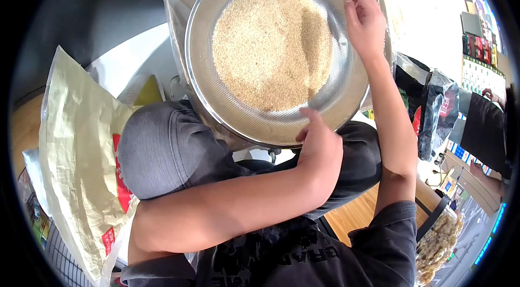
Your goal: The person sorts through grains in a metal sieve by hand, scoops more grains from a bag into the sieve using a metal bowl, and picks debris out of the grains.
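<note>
A wide round metal sieve (pixel 203 86) with a perforated base holds a broad layer of pale tan grains or seeds (pixel 260 43); I cannot tell the exact kind. My left hand (pixel 322 143) is over the sieve's near rim, index finger stretched toward the edge of the grains and thumb apart from it. Nothing shows in that hand. My right hand (pixel 367 24) is over the right side of the sieve, its thumb and index fingertips brought together. Whatever may be between them is too small to see. A clear plastic bag (pixel 177 16) lies under the sieve.
A large yellowish sack (pixel 81 124) with red labels stands left of my knee (pixel 154 149). On the right are a black plastic-wrapped package (pixel 437 111), a bag of light brown dried pieces (pixel 440 246) and another person's dark clothing (pixel 482 132). Shelves of packets stand behind.
</note>
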The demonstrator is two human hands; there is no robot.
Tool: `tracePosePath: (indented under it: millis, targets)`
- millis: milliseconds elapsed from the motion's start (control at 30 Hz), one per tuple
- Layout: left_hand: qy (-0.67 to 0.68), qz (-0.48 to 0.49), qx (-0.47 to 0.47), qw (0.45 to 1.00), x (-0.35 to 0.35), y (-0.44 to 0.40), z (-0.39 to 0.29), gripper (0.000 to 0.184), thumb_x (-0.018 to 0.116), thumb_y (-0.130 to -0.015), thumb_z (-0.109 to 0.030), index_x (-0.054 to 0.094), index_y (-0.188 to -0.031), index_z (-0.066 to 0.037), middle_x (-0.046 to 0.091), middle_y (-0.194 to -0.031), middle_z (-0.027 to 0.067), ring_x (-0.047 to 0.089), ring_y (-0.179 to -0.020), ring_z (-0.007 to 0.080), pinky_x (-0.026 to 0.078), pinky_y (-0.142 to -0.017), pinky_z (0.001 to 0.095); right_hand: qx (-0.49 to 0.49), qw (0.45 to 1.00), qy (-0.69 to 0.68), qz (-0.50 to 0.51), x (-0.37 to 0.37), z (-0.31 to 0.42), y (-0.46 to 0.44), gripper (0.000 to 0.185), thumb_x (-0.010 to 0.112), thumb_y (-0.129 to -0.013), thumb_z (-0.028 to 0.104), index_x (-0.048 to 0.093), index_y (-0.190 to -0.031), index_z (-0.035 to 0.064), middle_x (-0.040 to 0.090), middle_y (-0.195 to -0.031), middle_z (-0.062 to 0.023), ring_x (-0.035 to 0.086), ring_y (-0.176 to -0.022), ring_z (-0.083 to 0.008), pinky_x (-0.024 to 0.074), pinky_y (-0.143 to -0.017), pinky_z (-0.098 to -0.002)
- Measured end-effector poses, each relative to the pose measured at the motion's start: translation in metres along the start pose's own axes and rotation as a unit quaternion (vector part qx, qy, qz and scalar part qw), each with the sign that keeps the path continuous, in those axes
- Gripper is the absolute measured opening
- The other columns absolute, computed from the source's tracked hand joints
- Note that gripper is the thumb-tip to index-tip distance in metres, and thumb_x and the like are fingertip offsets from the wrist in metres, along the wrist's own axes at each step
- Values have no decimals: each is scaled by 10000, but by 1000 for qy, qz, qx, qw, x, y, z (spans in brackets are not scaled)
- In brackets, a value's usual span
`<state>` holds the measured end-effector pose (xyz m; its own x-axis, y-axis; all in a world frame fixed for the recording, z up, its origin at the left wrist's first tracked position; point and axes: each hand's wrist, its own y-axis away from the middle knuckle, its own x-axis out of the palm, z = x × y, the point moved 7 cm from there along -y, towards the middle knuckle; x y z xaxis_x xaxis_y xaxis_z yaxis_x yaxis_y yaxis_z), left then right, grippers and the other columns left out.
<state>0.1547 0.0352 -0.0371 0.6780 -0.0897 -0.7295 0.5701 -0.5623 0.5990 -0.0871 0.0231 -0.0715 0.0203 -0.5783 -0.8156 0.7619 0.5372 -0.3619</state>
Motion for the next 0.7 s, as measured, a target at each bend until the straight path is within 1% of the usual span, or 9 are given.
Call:
tracePosePath:
  millis: [67,100,200,233,300,367,400,500,700]
  targets:
    - [-55,-23,-99,993,-9,-1,15,298,618,-916,-187,730,-1163,-63,712,-1085,98,656,-1103,257,380,-1094,528,-31,999,-13,34,6,10,0,142,644,-918,114,735,-1012,60,613,-818,-112,595,-641,-224,502,-639,-333]
    - [-56,-23,-99,993,-9,-2,17,298,618,-916,-187,730,-1163,-63,712,-1085,98,656,-1103,257,380,-1094,528,-32,999,-13,32,6,13,1,142,644,-918,114,735,-1012,60,613,-818,-112,595,-641,-224,502,-639,-333]
    - [-67,-57,-132,987,-9,-2,25,318,612,-923,-188,713,-1197,-63,704,-1107,103,655,-1103,259,375,-1093,533,-19,981,-55,185,27,15,9,145,630,-890,82,744,-978,58,646,-843,-128,637,-697,-256,519,-671,-362]
    - [-47,-47,-118,991,-7,-2,24,314,610,-922,-186,712,-1196,-70,702,-1118,101,655,-1103,258,372,-1091,533,-22,982,-56,181,28,14,11,145,630,-890,82,744,-978,58,646,-843,-128,637,-697,-256,519,-671,-362]
    - [-40,-45,-114,992,-6,-3,24,311,609,-921,-184,711,-1195,-77,699,-1129,99,655,-1103,257,369,-1090,532,-80,963,-12,257,38,20,18,162,638,-848,73,747,-968,67,683,-889,-149,670,-764,-309,546,-710,-398]
    - [-3,-40,-121,992,-2,-9,24,286,585,-931,-194,723,-1162,-95,703,-1113,91,659,-1087,254,358,-1088,537,-127,953,-53,268,46,16,23,201,674,-783,61,751,-969,62,701,-894,-145,677,-749,-296,549,-685,-385]
    - [-5,-43,-119,992,5,-17,23,300,585,-934,-166,729,-1190,-102,705,-1118,95,657,-1043,273,354,-1093,580,-114,949,-29,292,53,11,26,191,676,-782,81,754,-956,76,707,-905,-142,682,-785,-316,556,-709,-401]
    - [24,-62,-121,990,3,-17,30,280,588,-938,-176,737,-1171,-135,711,-1180,88,648,-1142,262,358,-1093,574,-42,929,44,364,62,7,34,179,680,-779,184,746,-928,112,719,-923,-110,693,-843,-323,566,-745,-423]
    - [-1,-93,-99,991,9,-9,34,273,558,-945,-147,723,-1159,-109,714,-1158,116,669,-1112,290,400,-1048,563,-30,923,52,380,70,10,39,217,648,-819,282,728,-960,138,720,-959,-90,696,-910,-319,557,-823,-453]
